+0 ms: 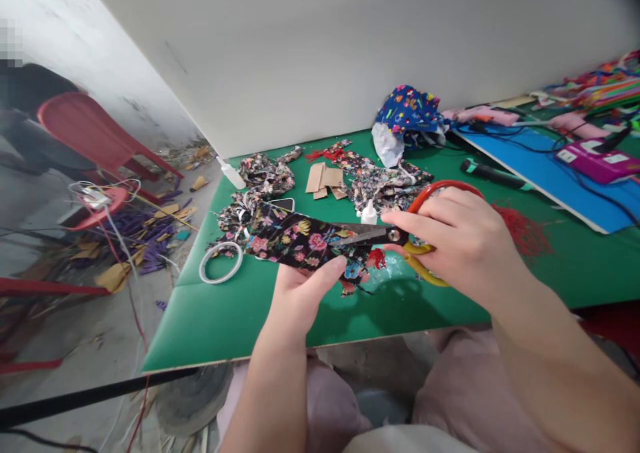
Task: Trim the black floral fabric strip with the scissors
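My left hand grips a strip of black floral fabric from below, its thumb pressed on the top side. In my right hand is a pair of scissors with one red and one yellow handle loop. The scissor blades reach left over the right part of the fabric, with one blade lying across it; I cannot tell whether they are cutting. Red threads hang at the fabric's right end. Behind the blades stands a small white bottle.
On the green table are a white tape roll, cardboard pieces, more floral fabric, a white squeeze bottle and a blue patterned cloth. A blue board with a purple device lies right. Cables cross it.
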Demonstrator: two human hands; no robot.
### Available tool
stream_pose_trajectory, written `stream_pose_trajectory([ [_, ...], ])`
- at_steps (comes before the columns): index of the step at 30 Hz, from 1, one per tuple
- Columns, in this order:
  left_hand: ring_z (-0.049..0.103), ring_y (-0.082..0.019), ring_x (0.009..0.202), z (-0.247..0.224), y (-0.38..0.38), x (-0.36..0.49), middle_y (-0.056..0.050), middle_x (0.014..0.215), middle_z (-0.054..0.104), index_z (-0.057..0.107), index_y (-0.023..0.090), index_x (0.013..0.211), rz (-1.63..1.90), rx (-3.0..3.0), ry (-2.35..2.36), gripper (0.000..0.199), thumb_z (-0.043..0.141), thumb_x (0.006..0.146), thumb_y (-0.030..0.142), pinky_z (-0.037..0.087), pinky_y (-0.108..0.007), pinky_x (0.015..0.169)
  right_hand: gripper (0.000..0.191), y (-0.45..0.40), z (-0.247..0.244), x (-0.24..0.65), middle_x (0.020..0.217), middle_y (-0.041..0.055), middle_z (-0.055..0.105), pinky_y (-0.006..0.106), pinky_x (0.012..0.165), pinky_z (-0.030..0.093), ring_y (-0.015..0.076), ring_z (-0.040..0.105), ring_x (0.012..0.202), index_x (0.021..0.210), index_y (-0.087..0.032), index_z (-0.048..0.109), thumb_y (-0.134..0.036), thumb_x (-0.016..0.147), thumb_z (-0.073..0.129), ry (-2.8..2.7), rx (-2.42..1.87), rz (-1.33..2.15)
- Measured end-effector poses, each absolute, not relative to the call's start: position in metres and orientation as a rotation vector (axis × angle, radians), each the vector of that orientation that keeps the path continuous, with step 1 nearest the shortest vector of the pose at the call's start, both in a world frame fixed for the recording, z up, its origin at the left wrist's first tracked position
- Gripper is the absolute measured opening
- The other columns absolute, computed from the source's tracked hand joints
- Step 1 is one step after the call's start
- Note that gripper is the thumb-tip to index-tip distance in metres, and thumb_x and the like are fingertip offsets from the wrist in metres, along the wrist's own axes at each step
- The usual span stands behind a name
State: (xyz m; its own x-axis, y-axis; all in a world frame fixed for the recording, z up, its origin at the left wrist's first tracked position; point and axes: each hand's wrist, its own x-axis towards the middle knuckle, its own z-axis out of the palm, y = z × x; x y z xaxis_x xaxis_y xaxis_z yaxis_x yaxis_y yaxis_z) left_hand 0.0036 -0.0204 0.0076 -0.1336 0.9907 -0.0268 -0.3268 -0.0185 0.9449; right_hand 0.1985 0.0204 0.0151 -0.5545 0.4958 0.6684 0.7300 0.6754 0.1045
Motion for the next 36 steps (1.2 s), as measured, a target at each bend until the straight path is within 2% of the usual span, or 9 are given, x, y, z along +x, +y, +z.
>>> stream_pose_trajectory([
  [8,0.066,-0.024,0.089,0.0069,-0.021,0.0032,-0.003,0.089,0.071,0.064,0.018,0.087,1.439,0.885,1.059,0.024,0.067,0.064,0.018,0.054,-0.035,0.078,0.033,0.0178,0.0152,0.1976,0.073,0.0027,0.055,0.031,0.069,0.04,0.0177,0.047,0.072,0.102,-0.02,0.062,-0.014,0.07,0.059,-2.276,-0.968,-0.498],
  [18,0.067,-0.023,0.08,0.0094,-0.0211,0.0053,-0.002,0.084,0.071,0.063,0.018,0.087,1.441,0.878,1.051,0.023,0.065,0.064,0.017,0.056,-0.032,0.067,0.028,0.0162,0.0157,0.1955,0.069,0.0017,0.055,0.029,0.066,0.039,0.0163,0.046,0.069,0.099,-0.02,0.062,-0.014,0.072,0.058,-2.264,-0.993,-0.531],
  [23,0.067,-0.019,0.064,0.0093,-0.02,0.0046,-0.001,0.076,0.07,0.063,0.018,0.083,1.405,0.914,1.034,0.018,0.064,0.065,0.017,0.053,-0.026,0.051,0.023,0.0166,0.0147,0.1946,0.066,0.0013,0.056,0.028,0.063,0.038,0.0154,0.049,0.067,0.096,-0.019,0.063,-0.018,0.074,0.059,-2.254,-1.008,-0.53],
  [28,0.065,-0.019,0.059,0.0073,-0.0179,0.0011,-0.001,0.066,0.068,0.062,0.017,0.073,1.328,0.963,1.023,0.007,0.064,0.067,0.022,0.049,-0.024,0.044,0.02,0.0175,0.0117,0.1935,0.063,0.0,0.055,0.026,0.058,0.036,0.0142,0.05,0.064,0.093,-0.02,0.064,-0.02,0.074,0.06,-2.243,-1.024,-0.534],
  [32,0.063,-0.017,0.057,0.0054,-0.0143,-0.0028,-0.001,0.069,0.068,0.063,0.017,0.076,1.194,1.044,1.03,0.009,0.065,0.07,0.024,0.05,-0.025,0.047,0.016,0.0187,0.0096,0.1918,0.061,-0.0005,0.054,0.024,0.055,0.036,0.0129,0.051,0.061,0.088,-0.02,0.063,-0.029,0.075,0.06,-2.172,-1.059,-0.411],
  [36,0.06,-0.013,0.058,0.0024,-0.0131,-0.0044,-0.001,0.072,0.068,0.065,0.016,0.078,1.149,1.128,1.076,0.01,0.065,0.072,0.024,0.051,-0.024,0.053,0.024,0.0179,0.0125,0.1908,0.054,-0.0028,0.046,0.023,0.051,0.035,0.0107,0.046,0.052,0.084,-0.019,0.06,-0.042,0.076,0.06,-2.003,-1.177,-0.221],
])
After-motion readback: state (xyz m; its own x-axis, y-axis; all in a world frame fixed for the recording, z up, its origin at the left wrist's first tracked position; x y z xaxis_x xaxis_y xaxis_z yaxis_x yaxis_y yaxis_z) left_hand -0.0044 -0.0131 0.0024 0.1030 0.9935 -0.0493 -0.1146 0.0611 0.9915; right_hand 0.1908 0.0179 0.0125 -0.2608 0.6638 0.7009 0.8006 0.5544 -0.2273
